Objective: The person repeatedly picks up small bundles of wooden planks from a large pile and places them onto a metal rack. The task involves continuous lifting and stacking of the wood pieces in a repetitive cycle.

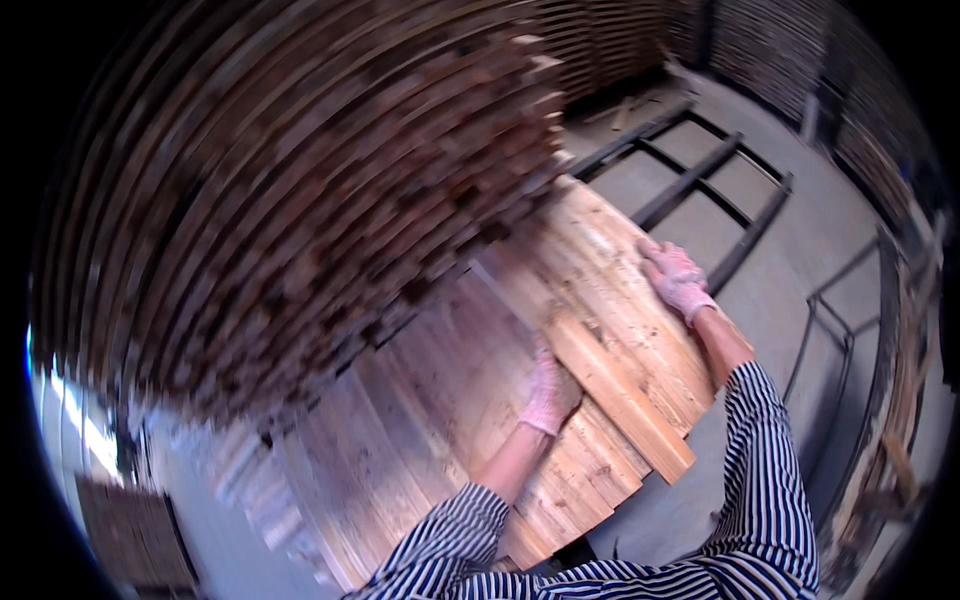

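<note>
A layer of pale wooden boards (pixel 640 345) lies side by side in front of me, with a thicker loose plank (pixel 622 400) resting on top of it. My left hand (pixel 552 395), in a pinkish knit glove, is stretched out along the left side of this plank and touches it or the boards beside it. At the layer's outer right edge, my right hand (pixel 677 278), gloved alike, rests with its fingers laid on the outermost board. Its fingertips look slightly bent. Greyer boards (pixel 400 400) continue to the left of my left hand.
A tall stack of rough, dark-edged boards (pixel 330 200) rises at the left and overhangs the layer. Dark metal frames (pixel 690 185) lie on the grey floor (pixel 770 270) beyond my right hand. Thin metal bars (pixel 845 330) and timber (pixel 895 465) stand at the right.
</note>
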### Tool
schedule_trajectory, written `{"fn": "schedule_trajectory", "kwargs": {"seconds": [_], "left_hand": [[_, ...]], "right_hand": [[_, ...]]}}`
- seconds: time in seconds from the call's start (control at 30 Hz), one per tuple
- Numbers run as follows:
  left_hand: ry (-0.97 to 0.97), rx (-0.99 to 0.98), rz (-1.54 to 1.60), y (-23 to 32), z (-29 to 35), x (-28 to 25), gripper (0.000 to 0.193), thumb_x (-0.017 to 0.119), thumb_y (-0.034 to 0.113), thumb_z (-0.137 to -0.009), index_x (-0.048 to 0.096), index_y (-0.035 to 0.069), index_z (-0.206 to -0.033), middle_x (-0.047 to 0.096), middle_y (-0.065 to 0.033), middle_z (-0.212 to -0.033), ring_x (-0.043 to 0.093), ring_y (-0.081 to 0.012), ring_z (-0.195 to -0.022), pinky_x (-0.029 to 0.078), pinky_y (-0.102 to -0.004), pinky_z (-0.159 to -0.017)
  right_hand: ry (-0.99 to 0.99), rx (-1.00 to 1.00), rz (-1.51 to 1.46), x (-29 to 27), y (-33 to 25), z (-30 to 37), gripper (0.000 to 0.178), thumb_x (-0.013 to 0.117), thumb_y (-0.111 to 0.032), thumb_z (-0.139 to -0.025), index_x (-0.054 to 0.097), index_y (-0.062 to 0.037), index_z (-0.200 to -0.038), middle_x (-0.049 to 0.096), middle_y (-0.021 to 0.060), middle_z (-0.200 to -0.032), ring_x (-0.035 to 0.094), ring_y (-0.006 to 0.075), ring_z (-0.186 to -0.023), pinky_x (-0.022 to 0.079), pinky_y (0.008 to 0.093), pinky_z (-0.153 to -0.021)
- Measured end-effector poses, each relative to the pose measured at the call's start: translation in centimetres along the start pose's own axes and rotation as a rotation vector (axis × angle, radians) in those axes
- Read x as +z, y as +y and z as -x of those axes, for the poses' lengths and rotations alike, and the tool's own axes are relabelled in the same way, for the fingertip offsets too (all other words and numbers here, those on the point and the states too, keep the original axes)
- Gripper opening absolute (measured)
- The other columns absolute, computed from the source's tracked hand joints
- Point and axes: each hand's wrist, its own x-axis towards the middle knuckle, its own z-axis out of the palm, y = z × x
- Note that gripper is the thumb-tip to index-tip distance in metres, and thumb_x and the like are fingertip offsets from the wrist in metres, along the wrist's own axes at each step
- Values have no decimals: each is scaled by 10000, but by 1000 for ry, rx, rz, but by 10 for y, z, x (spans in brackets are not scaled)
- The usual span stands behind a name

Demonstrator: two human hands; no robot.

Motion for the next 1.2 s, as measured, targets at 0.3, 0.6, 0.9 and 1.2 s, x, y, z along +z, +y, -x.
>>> {"fn": "schedule_trajectory", "kwargs": {"seconds": [0.3,0.6,0.9,1.2], "left_hand": [[352,219,-387,9,50,36,719,594,532,-1018,425,73,-1544,464,-156,-1579,374,-270,-1482,209,-360,-1265],[403,630,446,179,181,-111,781,644,591,-966,370,127,-1532,559,-147,-1380,582,-346,-1212,551,-553,-941],[824,958,-498,290,430,-206,857,690,491,-962,278,130,-1622,422,-182,-1592,426,-334,-1455,406,-439,-1171],[1284,467,188,336,555,-617,905,689,574,-919,369,61,-1592,356,-181,-1650,336,-362,-1512,312,-489,-1202]], "right_hand": [[15,-12,437,-5,-51,35,615,575,-425,-1000,493,-100,-1514,574,294,-1381,500,428,-1355,453,485,-1104],[-601,-931,95,69,-379,142,854,757,-472,-841,393,-268,-1586,441,212,-1522,508,401,-1360,465,464,-1099],[-246,-1065,603,200,-514,90,759,750,-341,-884,425,-359,-1570,359,178,-1611,404,391,-1447,324,501,-1205],[-543,-1267,147,247,-743,325,820,724,-337,-887,337,-201,-1597,432,141,-1552,484,363,-1376,423,557,-1099]]}}
